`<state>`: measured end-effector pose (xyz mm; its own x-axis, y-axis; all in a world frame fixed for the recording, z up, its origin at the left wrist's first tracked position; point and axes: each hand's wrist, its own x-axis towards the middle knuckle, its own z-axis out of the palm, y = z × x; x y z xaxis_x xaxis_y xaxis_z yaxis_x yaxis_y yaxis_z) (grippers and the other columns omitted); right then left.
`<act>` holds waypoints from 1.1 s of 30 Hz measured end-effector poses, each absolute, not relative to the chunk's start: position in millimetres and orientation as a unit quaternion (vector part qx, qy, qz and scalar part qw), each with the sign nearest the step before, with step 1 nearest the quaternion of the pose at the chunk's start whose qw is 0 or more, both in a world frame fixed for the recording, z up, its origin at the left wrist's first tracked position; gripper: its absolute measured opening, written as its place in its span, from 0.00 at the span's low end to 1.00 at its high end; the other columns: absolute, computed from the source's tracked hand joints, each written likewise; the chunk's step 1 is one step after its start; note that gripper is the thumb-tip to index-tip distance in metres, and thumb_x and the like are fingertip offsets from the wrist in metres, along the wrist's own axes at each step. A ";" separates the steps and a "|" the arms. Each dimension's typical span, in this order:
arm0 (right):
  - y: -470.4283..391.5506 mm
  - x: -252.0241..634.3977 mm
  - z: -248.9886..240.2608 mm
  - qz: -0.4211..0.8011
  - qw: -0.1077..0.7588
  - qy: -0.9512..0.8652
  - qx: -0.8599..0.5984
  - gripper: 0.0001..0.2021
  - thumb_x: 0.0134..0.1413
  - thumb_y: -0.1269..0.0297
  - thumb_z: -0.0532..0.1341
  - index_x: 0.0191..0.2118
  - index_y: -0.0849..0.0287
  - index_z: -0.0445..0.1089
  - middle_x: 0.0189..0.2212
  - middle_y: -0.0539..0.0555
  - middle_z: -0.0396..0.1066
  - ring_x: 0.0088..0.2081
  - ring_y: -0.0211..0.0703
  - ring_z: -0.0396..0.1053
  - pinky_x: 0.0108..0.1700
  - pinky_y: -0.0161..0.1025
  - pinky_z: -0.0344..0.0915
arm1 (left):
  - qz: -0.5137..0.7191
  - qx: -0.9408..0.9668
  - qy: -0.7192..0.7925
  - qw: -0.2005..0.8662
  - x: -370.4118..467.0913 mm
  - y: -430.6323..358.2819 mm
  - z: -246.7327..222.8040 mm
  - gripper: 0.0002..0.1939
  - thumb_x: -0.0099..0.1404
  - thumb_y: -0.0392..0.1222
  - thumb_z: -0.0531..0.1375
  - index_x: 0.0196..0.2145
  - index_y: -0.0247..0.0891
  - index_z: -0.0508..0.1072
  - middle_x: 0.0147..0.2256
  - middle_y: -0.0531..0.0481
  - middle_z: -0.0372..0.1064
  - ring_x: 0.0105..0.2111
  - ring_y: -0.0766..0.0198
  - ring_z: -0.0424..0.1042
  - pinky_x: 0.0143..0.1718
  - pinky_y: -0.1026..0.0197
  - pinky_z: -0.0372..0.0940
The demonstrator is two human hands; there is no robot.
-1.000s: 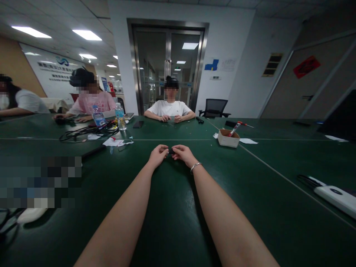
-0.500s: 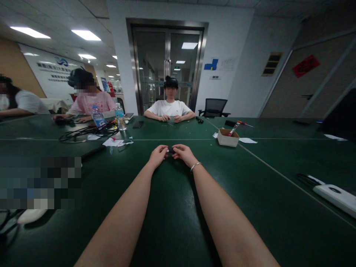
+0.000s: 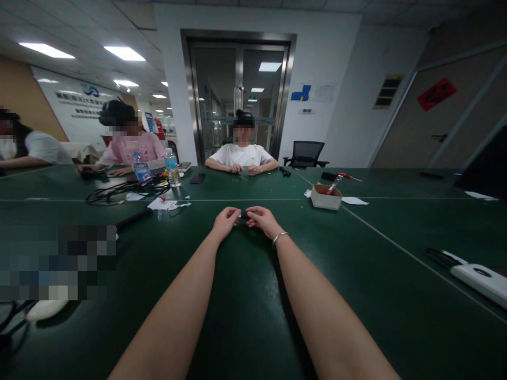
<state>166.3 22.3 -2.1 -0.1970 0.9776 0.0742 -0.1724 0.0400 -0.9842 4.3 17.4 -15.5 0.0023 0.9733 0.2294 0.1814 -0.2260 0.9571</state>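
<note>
A small dark object (image 3: pixel 244 215) with a light, shiny left end is held between my two hands, low over the green table (image 3: pixel 245 274). My left hand (image 3: pixel 226 222) pinches its left end between thumb and fingers. On its other side, my right hand (image 3: pixel 261 219), with a silver bracelet at the wrist, has its fingers closed on the dark part. The fingertips hide much of the object, so its exact shape cannot be made out.
An open box (image 3: pixel 326 197) stands right of my hands, beside white paper (image 3: pixel 355 200). Bottles (image 3: pixel 172 168) and black cables (image 3: pixel 114 192) are at the left. A white device (image 3: pixel 481 281) lies far right. A person (image 3: pixel 242 155) sits opposite.
The view has shifted very slightly. Both hands keep their hold on the small dark object, with almost no movement.
</note>
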 end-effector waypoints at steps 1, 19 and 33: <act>22.0 166.3 -2.2 0.575 0.500 -0.519 -0.386 0.06 0.50 0.75 0.63 0.36 0.65 0.69 0.20 0.50 0.71 0.20 0.33 0.70 0.22 0.28 0.69 | 0.506 0.595 0.489 0.388 4.2 17.6 -15.8 0.15 0.59 0.49 0.57 0.38 0.36 0.71 0.30 0.48 0.70 0.27 0.67 0.68 0.27 0.66 0.62; 22.3 167.8 -5.3 0.594 0.505 -0.503 -0.373 0.07 0.49 0.77 0.63 0.36 0.65 0.68 0.22 0.51 0.72 0.20 0.33 0.71 0.23 0.28 0.70 | 0.493 0.607 0.510 0.359 5.6 16.2 -14.4 0.13 0.59 0.46 0.55 0.36 0.36 0.72 0.26 0.50 0.68 0.25 0.68 0.66 0.25 0.67 0.59; 24.8 169.4 -8.6 0.590 0.509 -0.504 -0.372 0.06 0.50 0.76 0.63 0.36 0.64 0.69 0.22 0.52 0.72 0.20 0.33 0.71 0.23 0.28 0.70 | 0.487 0.630 0.492 0.352 6.8 16.0 -14.3 0.12 0.59 0.44 0.56 0.39 0.37 0.72 0.28 0.50 0.69 0.27 0.67 0.67 0.30 0.65 0.61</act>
<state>169.4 24.8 -8.6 -0.2040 0.9761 0.0744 -0.2259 0.0270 -0.9738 6.8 16.0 -14.3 0.0415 0.9630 0.2663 0.2777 -0.2672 0.9228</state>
